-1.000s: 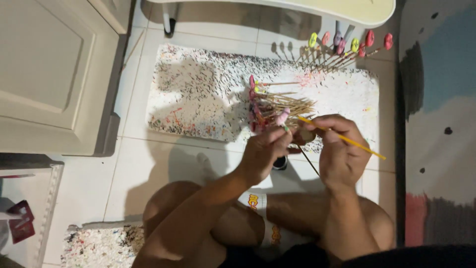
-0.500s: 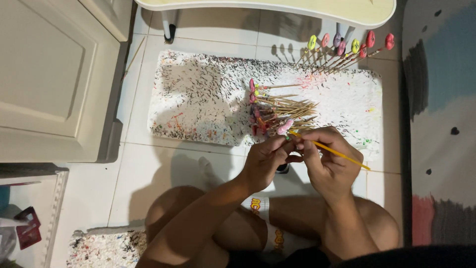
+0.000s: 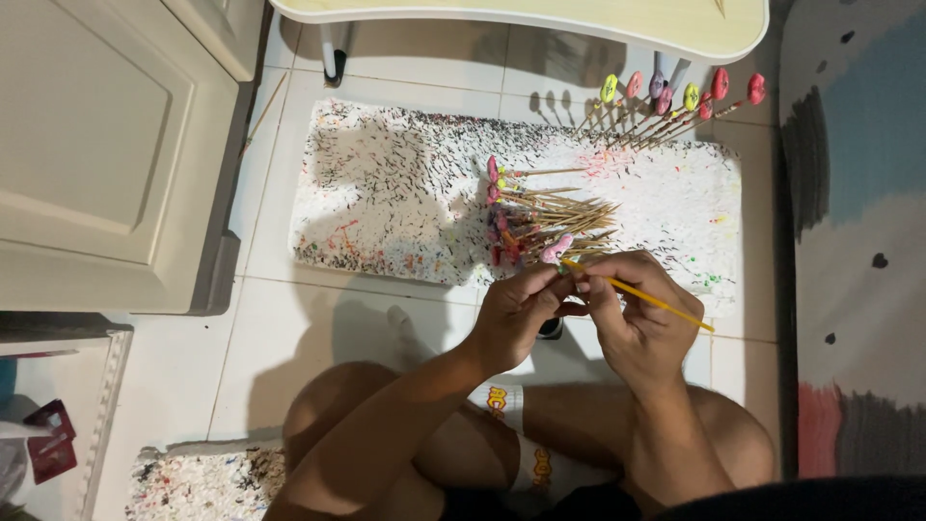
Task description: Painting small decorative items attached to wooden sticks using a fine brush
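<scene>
Over the mat's [image 3: 405, 193] near edge, both hands meet above the floor tiles [image 3: 289, 328]; the left hand [image 3: 516, 314] pinches a small pink piece [image 3: 557, 251] between thumb and fingertips, fingers closed on it; the right hand [image 3: 632, 318] grips a yellow brush [image 3: 641, 297] pen-style, fingers clamped on the handle, with the tip touching the pink piece and the handle slanting toward the mat's near right corner. Just beyond the hands, a pile of sticks [image 3: 545, 217] lies near the middle of the mat, coloured heads pointing left, wooden shafts fanning right. At the mat's far right corner, a row of sticks with painted heads [image 3: 675, 96] stands tilted, yellow, pink, purple and red, beside the table leg. A pale table [image 3: 540, 14] spans the far side; a cream cabinet [image 3: 106, 164] stands left of the mat; a patterned rug [image 3: 858, 241] lies right of it. A second speckled mat [image 3: 203, 482] lies near the left knee.
</scene>
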